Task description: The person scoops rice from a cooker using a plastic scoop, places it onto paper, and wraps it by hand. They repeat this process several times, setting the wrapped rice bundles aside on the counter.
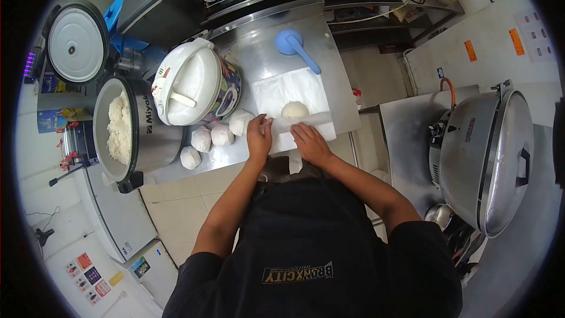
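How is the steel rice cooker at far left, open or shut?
Open: no lid covers the rice cooker, and white rice shows inside.

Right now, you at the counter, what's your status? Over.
Grip: left hand and right hand at near edge of paper. Rice ball on it, top uncovered. Nothing seen blocking; blue scoop beyond, handle by far corner.

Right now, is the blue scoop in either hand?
No, the blue scoop lies on the table, while the left hand and right hand are at the paper.
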### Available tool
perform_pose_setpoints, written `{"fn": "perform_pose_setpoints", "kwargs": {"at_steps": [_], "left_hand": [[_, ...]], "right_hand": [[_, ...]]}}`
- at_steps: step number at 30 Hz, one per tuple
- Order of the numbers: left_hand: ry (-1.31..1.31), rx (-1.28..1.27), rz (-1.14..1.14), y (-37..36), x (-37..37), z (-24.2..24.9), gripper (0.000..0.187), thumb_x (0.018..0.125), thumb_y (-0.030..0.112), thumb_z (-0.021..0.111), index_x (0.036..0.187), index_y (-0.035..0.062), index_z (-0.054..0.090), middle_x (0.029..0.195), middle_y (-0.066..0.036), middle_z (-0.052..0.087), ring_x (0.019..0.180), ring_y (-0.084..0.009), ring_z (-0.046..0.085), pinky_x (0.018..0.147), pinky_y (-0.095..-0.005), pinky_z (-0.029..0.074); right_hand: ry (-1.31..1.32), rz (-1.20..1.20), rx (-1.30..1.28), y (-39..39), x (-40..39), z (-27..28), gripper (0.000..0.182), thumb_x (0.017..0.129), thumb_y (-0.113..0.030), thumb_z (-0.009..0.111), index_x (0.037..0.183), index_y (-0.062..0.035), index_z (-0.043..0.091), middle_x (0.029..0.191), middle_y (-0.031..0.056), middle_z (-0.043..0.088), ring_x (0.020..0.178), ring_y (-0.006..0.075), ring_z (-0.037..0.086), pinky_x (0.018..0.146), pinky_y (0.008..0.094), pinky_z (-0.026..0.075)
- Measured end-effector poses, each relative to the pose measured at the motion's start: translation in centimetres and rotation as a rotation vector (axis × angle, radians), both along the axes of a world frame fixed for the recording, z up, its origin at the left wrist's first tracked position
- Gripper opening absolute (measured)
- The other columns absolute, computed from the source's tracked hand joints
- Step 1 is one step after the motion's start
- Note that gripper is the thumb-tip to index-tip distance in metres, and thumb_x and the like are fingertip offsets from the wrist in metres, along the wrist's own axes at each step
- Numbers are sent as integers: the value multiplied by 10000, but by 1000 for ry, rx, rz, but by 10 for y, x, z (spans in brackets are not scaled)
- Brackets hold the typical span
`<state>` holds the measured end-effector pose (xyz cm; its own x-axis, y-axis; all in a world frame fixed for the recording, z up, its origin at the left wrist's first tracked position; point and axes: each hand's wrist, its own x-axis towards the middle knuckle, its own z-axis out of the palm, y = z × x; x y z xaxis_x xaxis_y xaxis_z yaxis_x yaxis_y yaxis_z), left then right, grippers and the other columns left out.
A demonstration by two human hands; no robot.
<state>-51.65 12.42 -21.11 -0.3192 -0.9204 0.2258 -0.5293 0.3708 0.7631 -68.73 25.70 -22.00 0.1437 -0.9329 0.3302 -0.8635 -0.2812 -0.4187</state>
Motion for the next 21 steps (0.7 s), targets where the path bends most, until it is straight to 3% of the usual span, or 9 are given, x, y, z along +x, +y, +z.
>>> {"fn": "perform_pose_setpoints", "kwargs": {"at_steps": [1, 4, 8, 10, 13, 17, 18, 21], "left_hand": [[-5, -3, -8, -4, -7, 9, 197, 989, 152, 689, 1052, -34, 706, 919, -197, 695, 838, -328, 654, 764, -414, 512], [17, -93, -45, -25, -35, 26, 177, 978, 119, 691, 1094, -15, 689, 968, -179, 693, 900, -339, 647, 807, -420, 515], [-10, -98, -217, -72, -73, -3, 208, 956, 108, 695, 1123, -16, 689, 1015, -189, 694, 955, -360, 644, 845, -447, 513], [-177, -257, -290, -88, -88, -17, 277, 918, 123, 719, 1156, -15, 690, 1064, -187, 694, 1045, -378, 622, 904, -469, 498], [-369, -186, -329, -104, -94, -31, 360, 882, 158, 750, 1188, -18, 686, 1102, -179, 688, 1118, -378, 591, 956, -484, 467], [-528, -51, -301, -108, -102, -21, 255, 830, 187, 806, 1059, 88, 753, 1122, -150, 672, 1133, -337, 574, 970, -501, 389], [-464, -134, -278, -108, -102, -23, 206, 800, 200, 833, 978, 122, 766, 1087, -122, 675, 1144, -325, 559, 967, -486, 369], [-437, -209, -420, -116, -101, -23, 284, 786, 207, 843, 1037, 115, 747, 1022, -118, 697, 1102, -325, 604, 977, -476, 365]], "right_hand": [[93, -57, 26, 0, 1, -2, 497, 885, -114, 568, 1358, 35, 603, 1407, 144, 584, 1374, 315, 497, 1175, 456, 386], [85, -96, 98, 4, 7, 3, 531, 920, -115, 517, 1426, 46, 546, 1513, 163, 516, 1454, 325, 437, 1232, 471, 323], [139, -193, 133, 2, 9, 2, 557, 946, -124, 472, 1477, 39, 501, 1592, 171, 443, 1519, 332, 362, 1261, 489, 267], [173, -199, 164, 1, 11, -2, 548, 971, -133, 480, 1495, 27, 483, 1625, 160, 410, 1553, 328, 311, 1268, 516, 236], [165, -219, 204, 0, 13, -2, 552, 974, -132, 476, 1506, 17, 478, 1639, 150, 397, 1556, 325, 307, 1266, 531, 231], [149, -244, 228, 2, 15, -5, 612, 959, -144, 446, 1549, 16, 417, 1677, 139, 336, 1579, 312, 254, 1282, 528, 186], [165, -241, 237, 3, 15, -4, 610, 958, -142, 448, 1547, 12, 421, 1678, 138, 332, 1579, 309, 254, 1283, 525, 184], [170, -243, 242, 4, 16, -1, 607, 957, -143, 454, 1545, 4, 428, 1679, 135, 331, 1579, 302, 256, 1283, 520, 184]]}}
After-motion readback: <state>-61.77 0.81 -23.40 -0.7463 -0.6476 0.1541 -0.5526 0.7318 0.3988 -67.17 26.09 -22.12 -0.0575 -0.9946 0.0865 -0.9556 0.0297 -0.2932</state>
